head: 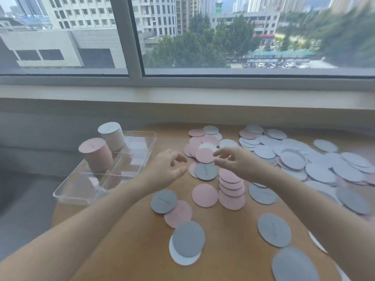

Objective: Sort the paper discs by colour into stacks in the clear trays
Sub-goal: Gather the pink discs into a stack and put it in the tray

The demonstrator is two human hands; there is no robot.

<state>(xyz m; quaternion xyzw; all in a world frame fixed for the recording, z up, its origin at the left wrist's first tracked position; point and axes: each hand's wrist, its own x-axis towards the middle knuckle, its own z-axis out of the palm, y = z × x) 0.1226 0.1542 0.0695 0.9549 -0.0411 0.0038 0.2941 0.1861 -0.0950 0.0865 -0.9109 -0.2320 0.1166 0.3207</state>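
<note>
Fingers are loosely curled on the left hand (pixel 169 166) and right hand (pixel 235 161), nothing held, above flat round pink and grey paper discs (pixel 205 195) scattered on the smooth wooden table (pixel 132 240). Two tall stacks (pixel 98 155) are kept in the clear plastic tray (pixel 81 191).

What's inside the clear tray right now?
The clear tray holds two tall stacks: a pink stack and a white stack behind it. Other compartments look empty; stacks hide their floors.

discs (pixel 204 195): pink, grey, white, scattered on table | tray (pixel 140 136): pink, white stacks
</note>
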